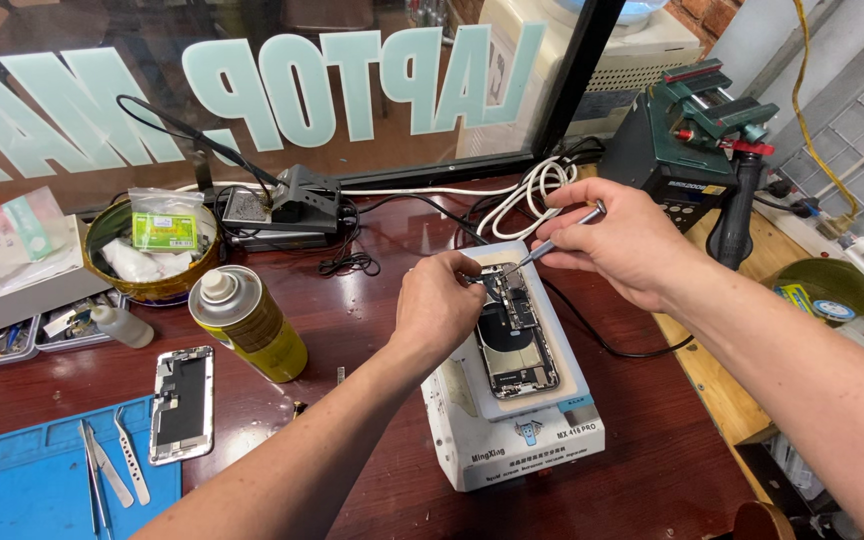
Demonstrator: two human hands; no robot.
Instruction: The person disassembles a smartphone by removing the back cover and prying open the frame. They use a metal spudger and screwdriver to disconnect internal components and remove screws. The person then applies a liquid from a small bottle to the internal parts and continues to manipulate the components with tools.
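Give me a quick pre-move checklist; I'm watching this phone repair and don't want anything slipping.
1. Phone flat on the white pad: ok.
2. Right hand grips the screwdriver, tip at the phone's top end: ok.
3. Left hand at the phone's top, steadying: ok; what its fingertips pinch: cannot tell.
4. Tip seated in a screw: cannot tell, too small.
5. Spray can apart from both hands: ok.
6. Black cable runs beside the pad: ok.
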